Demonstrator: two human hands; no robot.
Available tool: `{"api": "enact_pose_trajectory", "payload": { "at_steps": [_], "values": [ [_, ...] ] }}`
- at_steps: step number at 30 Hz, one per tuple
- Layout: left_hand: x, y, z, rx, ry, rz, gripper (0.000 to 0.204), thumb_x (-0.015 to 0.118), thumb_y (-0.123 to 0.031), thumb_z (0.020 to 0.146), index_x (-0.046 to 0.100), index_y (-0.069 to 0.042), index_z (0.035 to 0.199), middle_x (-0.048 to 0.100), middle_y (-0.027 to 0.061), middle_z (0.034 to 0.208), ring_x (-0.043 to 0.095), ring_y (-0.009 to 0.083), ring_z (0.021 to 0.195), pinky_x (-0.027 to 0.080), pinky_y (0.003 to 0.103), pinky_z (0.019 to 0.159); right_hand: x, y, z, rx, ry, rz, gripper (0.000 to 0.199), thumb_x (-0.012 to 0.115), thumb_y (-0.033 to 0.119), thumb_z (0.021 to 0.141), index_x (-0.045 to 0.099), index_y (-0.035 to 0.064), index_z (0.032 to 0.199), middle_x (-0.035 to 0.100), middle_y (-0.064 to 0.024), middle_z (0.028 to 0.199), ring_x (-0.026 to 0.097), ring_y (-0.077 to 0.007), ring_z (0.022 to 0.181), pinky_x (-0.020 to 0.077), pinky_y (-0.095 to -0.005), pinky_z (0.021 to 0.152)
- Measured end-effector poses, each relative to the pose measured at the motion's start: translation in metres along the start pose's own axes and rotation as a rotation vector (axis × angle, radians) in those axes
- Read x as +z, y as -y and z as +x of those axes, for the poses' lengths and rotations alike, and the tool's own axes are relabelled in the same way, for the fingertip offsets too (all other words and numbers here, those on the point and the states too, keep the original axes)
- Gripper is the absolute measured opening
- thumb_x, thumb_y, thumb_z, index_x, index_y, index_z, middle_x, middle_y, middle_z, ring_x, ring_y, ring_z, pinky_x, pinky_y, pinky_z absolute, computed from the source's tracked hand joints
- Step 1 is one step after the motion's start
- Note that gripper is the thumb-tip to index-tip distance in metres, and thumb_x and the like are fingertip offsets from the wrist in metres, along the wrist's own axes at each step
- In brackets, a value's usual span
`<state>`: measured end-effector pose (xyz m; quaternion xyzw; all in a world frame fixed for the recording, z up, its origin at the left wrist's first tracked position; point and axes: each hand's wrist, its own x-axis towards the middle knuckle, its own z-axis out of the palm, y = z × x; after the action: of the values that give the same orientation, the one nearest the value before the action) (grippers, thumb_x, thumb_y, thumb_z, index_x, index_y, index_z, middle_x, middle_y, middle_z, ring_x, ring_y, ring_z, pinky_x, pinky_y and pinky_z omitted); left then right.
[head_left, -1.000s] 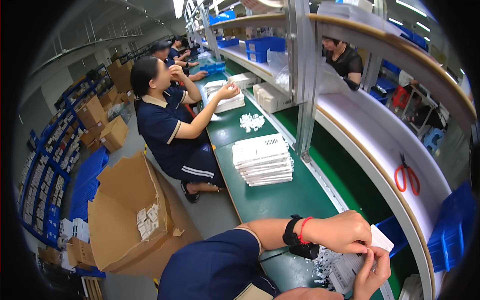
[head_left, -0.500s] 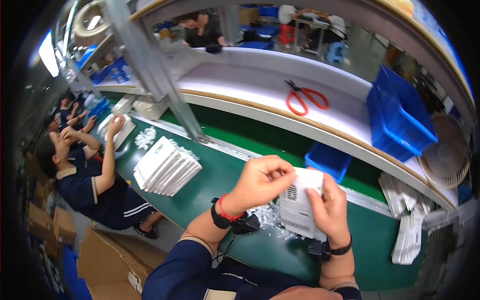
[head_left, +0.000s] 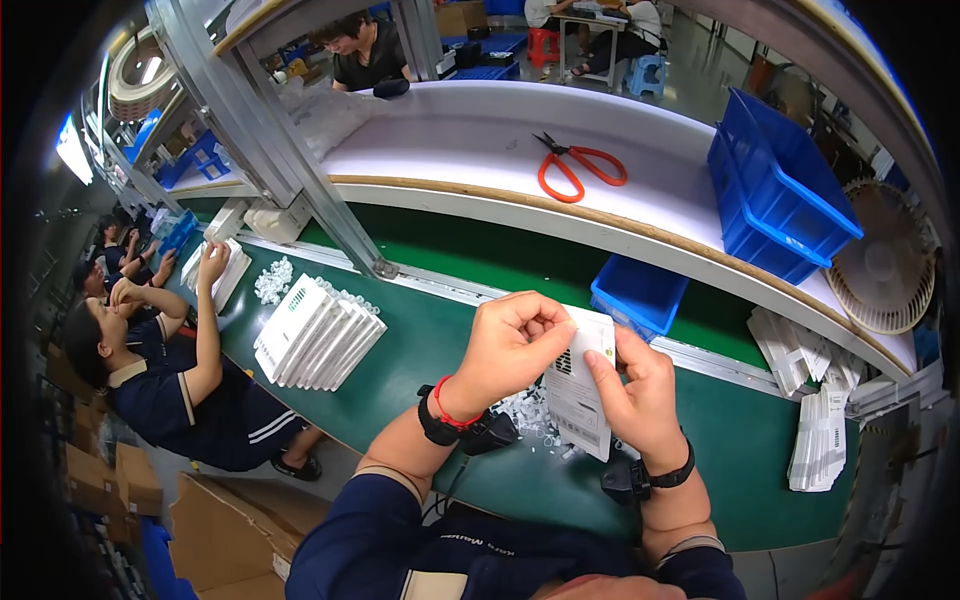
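A flat white printed box (head_left: 580, 400) is held upright above the green bench. My right hand (head_left: 645, 395) grips its right edge, thumb on the front face and fingers behind. At the box's upper left edge my left hand (head_left: 510, 345) is closed in a pinch; whatever lies between its fingertips is hidden. Small white and clear plastic pieces (head_left: 530, 408) lie scattered on the bench behind and below the box. Left of my hands stands a stack of similar white boxes (head_left: 310, 335), with clear round bits showing along their far edge.
Red-handled pliers (head_left: 560, 150) lie on the white shelf, left of blue bins (head_left: 780, 210). Another blue bin (head_left: 640, 295) sits beneath the shelf. Flat white cartons (head_left: 820, 440) lie at the right, below a fan (head_left: 885, 270). A co-worker (head_left: 190, 405) sits at the left near a cardboard box (head_left: 225, 530).
My view has shifted slightly, so the scene sits higher and more to the left. Both hands keep the same hold, with the left pinch still at the box's top edge.
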<state>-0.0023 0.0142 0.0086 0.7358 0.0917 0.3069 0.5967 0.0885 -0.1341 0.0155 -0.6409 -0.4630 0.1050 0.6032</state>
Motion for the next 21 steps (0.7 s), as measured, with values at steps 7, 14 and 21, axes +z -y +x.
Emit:
{"api": "enact_pose_trajectory", "payload": {
  "at_steps": [7,14,21],
  "values": [
    [-0.014,0.014,-0.01,-0.038,0.007,-0.205,0.005,0.064,-0.001,0.082,0.063,0.0,0.086,0.063,0.0002,0.08,0.055,0.0033,0.071,0.047,0.02,0.062,0.025,0.008,-0.003,-0.16,-0.037,-0.228,0.032,0.059,0.002,0.084,0.06,-0.0036,0.116,0.067,-0.0212,0.096,0.068,-0.031,0.083,0.0511,-0.0338,0.073],
    [0.025,0.005,-0.014,0.537,-0.357,0.449,0.005,0.064,-0.004,0.07,0.06,-0.003,0.073,0.056,0.007,0.067,0.054,0.0143,0.053,0.043,0.025,0.049,0.022,0.005,-0.02,-0.19,-0.048,-0.399,0.033,0.049,-0.001,0.089,0.055,-0.0057,0.121,0.063,-0.0221,0.11,0.066,-0.0293,0.094,0.0495,-0.0353,0.079],
    [0.015,0.011,-0.008,-0.08,0.035,-0.369,0.006,0.062,-0.004,0.082,0.059,0.0,0.078,0.058,-0.0007,0.072,0.051,0.0036,0.06,0.041,0.021,0.053,0.018,0.008,-0.021,-0.185,-0.04,-0.536,0.035,0.048,-0.001,0.091,0.052,-0.0074,0.124,0.061,-0.0239,0.114,0.064,-0.0333,0.098,0.0489,-0.0371,0.082]
  ]
}}
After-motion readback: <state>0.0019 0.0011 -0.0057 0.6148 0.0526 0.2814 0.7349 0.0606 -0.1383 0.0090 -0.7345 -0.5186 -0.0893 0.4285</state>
